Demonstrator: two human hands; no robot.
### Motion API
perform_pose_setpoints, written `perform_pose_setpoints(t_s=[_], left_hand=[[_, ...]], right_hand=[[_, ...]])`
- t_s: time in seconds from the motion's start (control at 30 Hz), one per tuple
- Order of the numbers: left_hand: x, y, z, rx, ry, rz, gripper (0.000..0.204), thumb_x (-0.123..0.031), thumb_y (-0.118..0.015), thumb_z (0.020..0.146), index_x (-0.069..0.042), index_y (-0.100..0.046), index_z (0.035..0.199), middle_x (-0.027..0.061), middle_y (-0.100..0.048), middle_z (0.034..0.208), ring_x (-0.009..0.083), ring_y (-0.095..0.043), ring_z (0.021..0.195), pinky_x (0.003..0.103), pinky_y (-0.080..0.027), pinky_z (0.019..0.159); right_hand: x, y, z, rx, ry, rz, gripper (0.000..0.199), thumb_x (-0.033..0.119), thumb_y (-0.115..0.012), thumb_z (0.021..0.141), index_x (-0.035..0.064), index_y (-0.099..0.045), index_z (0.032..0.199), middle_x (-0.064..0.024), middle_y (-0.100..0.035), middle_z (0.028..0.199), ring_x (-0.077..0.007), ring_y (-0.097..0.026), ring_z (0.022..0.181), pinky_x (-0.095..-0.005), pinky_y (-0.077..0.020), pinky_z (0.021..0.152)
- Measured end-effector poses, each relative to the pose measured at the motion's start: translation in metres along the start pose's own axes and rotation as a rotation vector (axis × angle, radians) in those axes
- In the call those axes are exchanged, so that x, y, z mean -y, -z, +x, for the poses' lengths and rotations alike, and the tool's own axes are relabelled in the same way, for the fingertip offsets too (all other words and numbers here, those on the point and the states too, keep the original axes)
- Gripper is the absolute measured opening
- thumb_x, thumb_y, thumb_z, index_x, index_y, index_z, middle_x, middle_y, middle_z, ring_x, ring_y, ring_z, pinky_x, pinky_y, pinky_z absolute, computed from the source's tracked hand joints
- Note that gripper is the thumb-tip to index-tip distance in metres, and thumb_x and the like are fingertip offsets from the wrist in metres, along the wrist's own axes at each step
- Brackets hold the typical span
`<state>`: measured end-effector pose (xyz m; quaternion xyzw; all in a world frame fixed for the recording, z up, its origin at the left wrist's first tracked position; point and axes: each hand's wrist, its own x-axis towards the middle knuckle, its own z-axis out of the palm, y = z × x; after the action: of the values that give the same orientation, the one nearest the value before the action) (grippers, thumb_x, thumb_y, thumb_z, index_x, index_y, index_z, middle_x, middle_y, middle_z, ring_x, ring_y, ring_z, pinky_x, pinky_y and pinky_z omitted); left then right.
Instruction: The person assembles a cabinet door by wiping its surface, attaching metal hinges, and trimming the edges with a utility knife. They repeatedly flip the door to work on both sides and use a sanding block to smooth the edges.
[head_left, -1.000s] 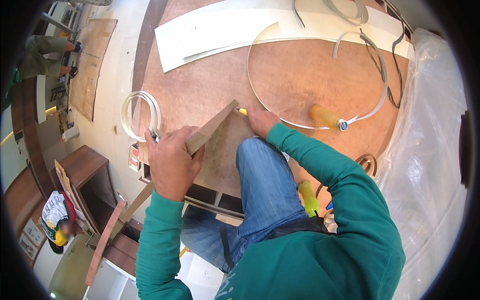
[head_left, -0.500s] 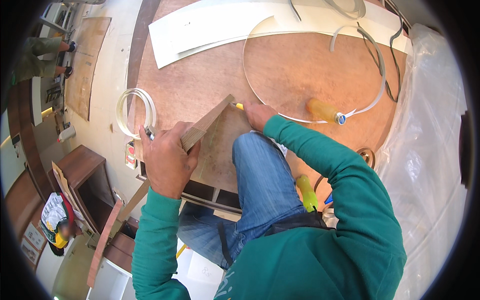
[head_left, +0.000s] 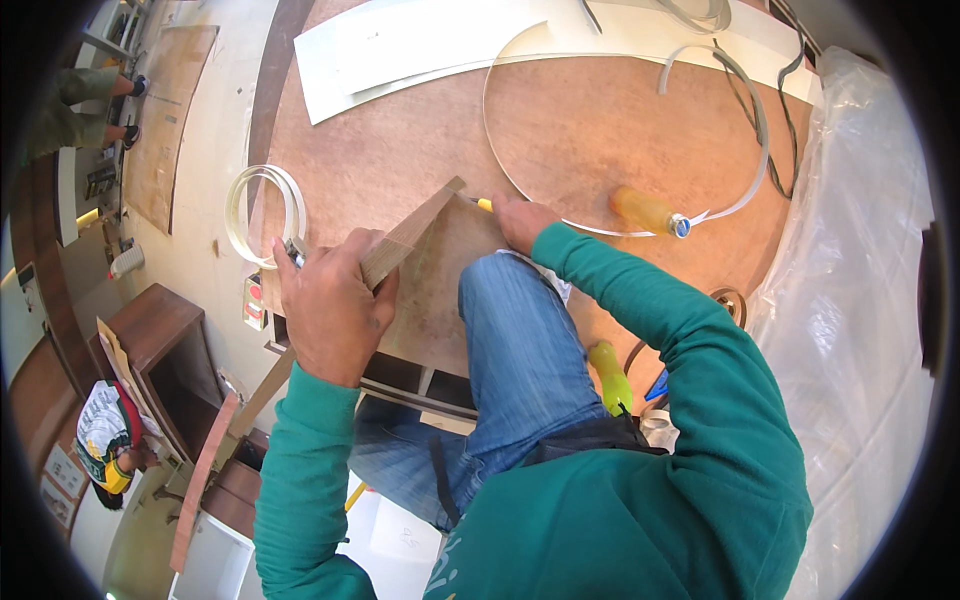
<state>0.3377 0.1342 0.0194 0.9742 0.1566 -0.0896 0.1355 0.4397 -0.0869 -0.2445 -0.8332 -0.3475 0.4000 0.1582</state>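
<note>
My left hand (head_left: 335, 305) is closed round a narrow brown wood-grain strip (head_left: 410, 235), which slants up and away over the tabletop. A small dark and metallic thing (head_left: 295, 250) shows by its index finger; I cannot tell what it is. At the strip's far end, my right hand (head_left: 525, 222) pinches a slim yellow-handled tool (head_left: 484, 204). Its thin tip points at the strip's end; whether it touches is too small to tell. Just left of my left hand lies a coil of white edge banding (head_left: 240, 205).
Long white sheets (head_left: 400, 60) lie along the far side of the brown tabletop (head_left: 390, 150). An amber bottle (head_left: 640, 208) lies at right beside a looped pale strip (head_left: 762, 150). Clear plastic sheeting (head_left: 850, 300) borders the right side. Two other people are at far left, near a brown cabinet (head_left: 150, 330).
The tool's tip has drawn back slightly from the strip's end with my right hand. My left hand keeps its hold on the strip. The whole view has shifted slightly.
</note>
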Motion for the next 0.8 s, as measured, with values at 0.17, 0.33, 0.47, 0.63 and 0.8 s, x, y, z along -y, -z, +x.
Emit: perform_pose_setpoints(t_s=[0.17,0.33,0.47,0.63,0.8], left_hand=[[-0.001,0.000,-0.001,-0.011,-0.009,-0.003,0.025,-0.024,-0.085,0.088,-0.008,-0.074,0.103,0.0180,-0.074,0.079,0.0426,-0.069,0.079,0.065,-0.033,0.124],[-0.003,0.002,-0.001,-0.043,-0.016,0.014,0.026,-0.025,-0.086,0.087,-0.008,-0.074,0.102,0.0187,-0.073,0.077,0.0424,-0.069,0.077,0.064,-0.032,0.124],[-0.004,-0.001,-0.003,-0.038,-0.030,0.066,0.026,-0.025,-0.086,0.086,-0.009,-0.074,0.102,0.0184,-0.072,0.075,0.0421,-0.068,0.076,0.065,-0.032,0.123],[-0.004,-0.004,-0.004,-0.055,-0.030,0.023,0.027,-0.026,-0.086,0.087,-0.009,-0.073,0.103,0.0178,-0.072,0.076,0.0412,-0.069,0.076,0.065,-0.033,0.122],[-0.004,-0.003,-0.004,-0.049,-0.016,0.041,0.026,-0.027,-0.085,0.087,-0.010,-0.074,0.103,0.0173,-0.072,0.077,0.0398,-0.069,0.077,0.064,-0.033,0.123]], right_hand=[[-0.008,-0.001,-0.010,0.019,-0.012,-0.024,0.019,0.014,-0.046,0.107,-0.0012,-0.051,0.117,-0.0308,-0.073,0.105,-0.0505,-0.073,0.096,-0.0606,-0.0576,0.082],[-0.006,-0.003,-0.023,-0.058,-0.013,0.002,0.019,0.012,-0.048,0.106,-0.0026,-0.054,0.116,-0.0286,-0.075,0.101,-0.0493,-0.075,0.094,-0.0580,-0.0595,0.081],[0.001,-0.006,-0.023,-0.089,0.021,0.067,0.019,0.012,-0.047,0.106,-0.0033,-0.053,0.116,-0.0296,-0.074,0.099,-0.0502,-0.074,0.093,-0.0590,-0.0585,0.081],[0.011,-0.009,-0.005,-0.067,-0.018,0.072,0.019,0.011,-0.048,0.105,-0.0040,-0.052,0.116,-0.0308,-0.075,0.100,-0.0498,-0.074,0.094,-0.0594,-0.0582,0.081],[0.013,-0.010,0.000,-0.040,-0.027,0.038,0.020,0.010,-0.048,0.104,-0.0046,-0.053,0.117,-0.0307,-0.075,0.100,-0.0492,-0.075,0.094,-0.0589,-0.0587,0.081]])
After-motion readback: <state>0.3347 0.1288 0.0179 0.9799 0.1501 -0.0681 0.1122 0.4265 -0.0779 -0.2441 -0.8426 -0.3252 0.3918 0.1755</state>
